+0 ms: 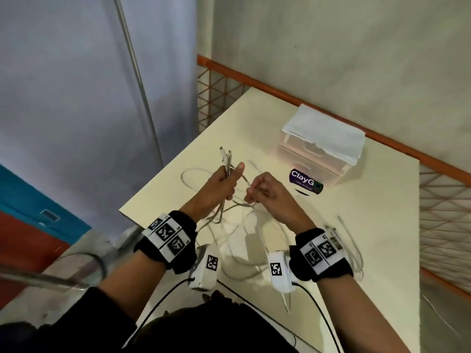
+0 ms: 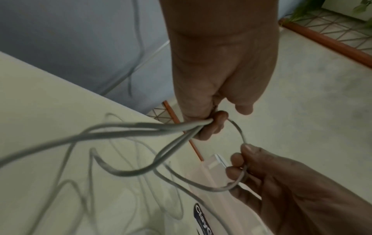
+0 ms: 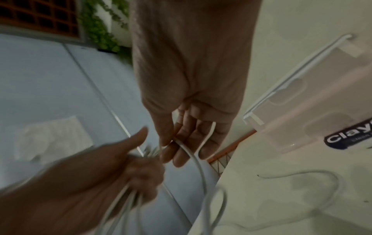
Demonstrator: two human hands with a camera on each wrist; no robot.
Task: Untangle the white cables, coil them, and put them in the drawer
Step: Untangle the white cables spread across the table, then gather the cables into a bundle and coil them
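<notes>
We've got the cream worktop (image 1: 356, 225) strewn with loose white cables (image 1: 244, 261), nothing coiled yet, and the drawer unit (image 1: 321, 151) at two o'clock sits shut. So we're early, mid-untangle. Our left hand (image 1: 221, 189) fists a bundle of cable ends upright; our right hand (image 1: 267, 192), at its three o'clock, pinches one strand looping between them.

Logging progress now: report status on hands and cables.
Left hand grips bundled white cables. Right hand pinches one strand. Rest tangled on table. Drawer unit closed.
</notes>
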